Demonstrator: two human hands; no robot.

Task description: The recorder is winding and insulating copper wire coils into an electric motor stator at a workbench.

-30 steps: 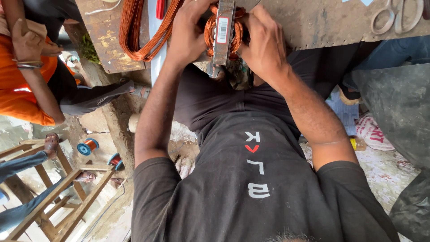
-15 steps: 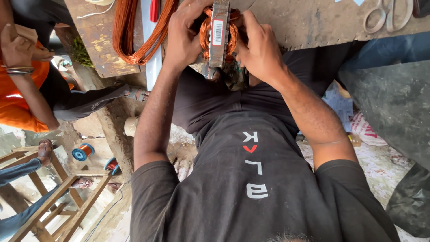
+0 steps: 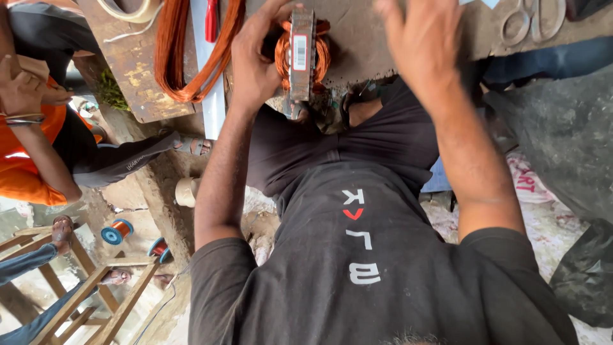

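**Wound stator held on edge, one hand off it**

From my headset view, the left hand (image 3: 255, 64) has its grip clamped on the motor stator (image 3: 302, 54), fingers and thumb pinching the grey laminated core, which stands on edge at the near rim of the worn worktop (image 3: 383, 38). Copper windings bulge out on both faces of the core, so I judge the coils are already seated in it. The right hand (image 3: 418, 48) hovers just beside the stator with fingers spread apart, holding nothing and touching nothing I can make out.

What looks unfinished: I see no lacing or tape over the coil ends, though the far face is hidden. A loose hank of copper wire (image 3: 185, 57) lies on the worktop to the left, next to a red-handled tool (image 3: 211, 19), both apart from the hands. Wire spools (image 3: 117, 231) sit on the floor, and another person in orange (image 3: 25, 160) sits nearby.
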